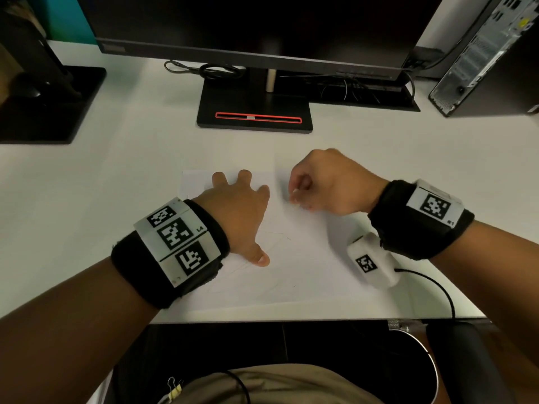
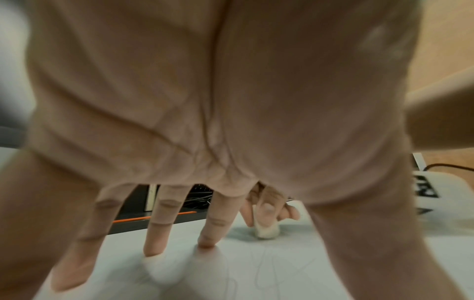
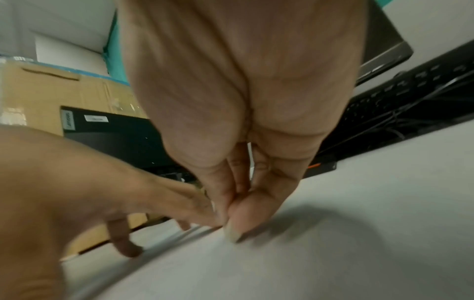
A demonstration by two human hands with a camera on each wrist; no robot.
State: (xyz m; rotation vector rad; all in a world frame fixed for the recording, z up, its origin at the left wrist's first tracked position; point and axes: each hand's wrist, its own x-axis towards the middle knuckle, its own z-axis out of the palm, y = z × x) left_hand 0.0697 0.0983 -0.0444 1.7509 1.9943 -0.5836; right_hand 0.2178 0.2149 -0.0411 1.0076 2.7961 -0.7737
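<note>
A white sheet of paper (image 1: 291, 258) with faint pencil lines lies on the white desk in front of me. My left hand (image 1: 236, 199) rests flat on the sheet's left part, fingers spread and straight, fingertips (image 2: 206, 241) pressing the paper (image 2: 256, 274). Just to its right, my right hand (image 1: 300, 196) pinches a small white eraser (image 1: 294, 196) between thumb and fingers. The eraser (image 2: 266, 229) touches the sheet near its top middle. In the right wrist view the thumb tip (image 3: 233, 231) hides the eraser and my left hand (image 3: 77, 192) lies beside it.
A dark monitor (image 1: 262, 24) on a black stand base (image 1: 253, 112) stands behind the paper, with a keyboard (image 1: 364, 91) and cables beyond. A computer tower (image 1: 490, 53) is at the far right, another black stand (image 1: 43, 106) at the left. The desk's front edge (image 1: 262, 319) is near my body.
</note>
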